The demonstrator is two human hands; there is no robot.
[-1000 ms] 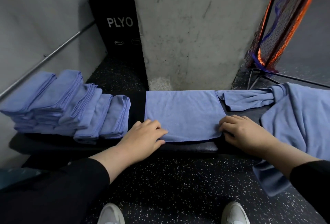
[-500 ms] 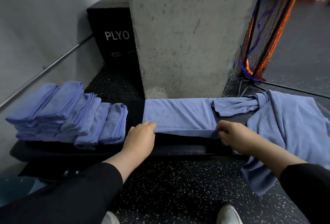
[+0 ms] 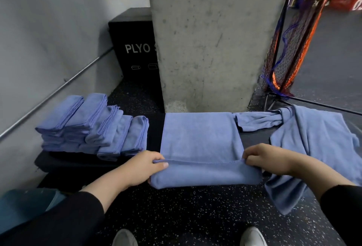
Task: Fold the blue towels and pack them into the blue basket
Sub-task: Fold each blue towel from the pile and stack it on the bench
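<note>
The blue towel (image 3: pixel 201 137) now hangs lower over the worktop (image 3: pixel 78 162) edge, pulled toward the person. Left hand (image 3: pixel 145 167) and right hand (image 3: pixel 268 159) each pinch a near corner, folded stack (image 3: pixel 94 126) beyond the left, probably about ten.

left of the concrete pillar (image 3: pixel 211 39) i count five folded towel stacks (image 3: pixel 92 126); before it, one towel (image 3: pixel 201 147) between my two hands; right, one loose heap (image 3: pixel 313 137).

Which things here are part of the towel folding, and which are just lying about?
In the job: the towel being folded, pinched by left hand and right hand; folded towel stack; unfolded towels.
Lying about: PLYO box, netted frame, concrete pillar.
</note>
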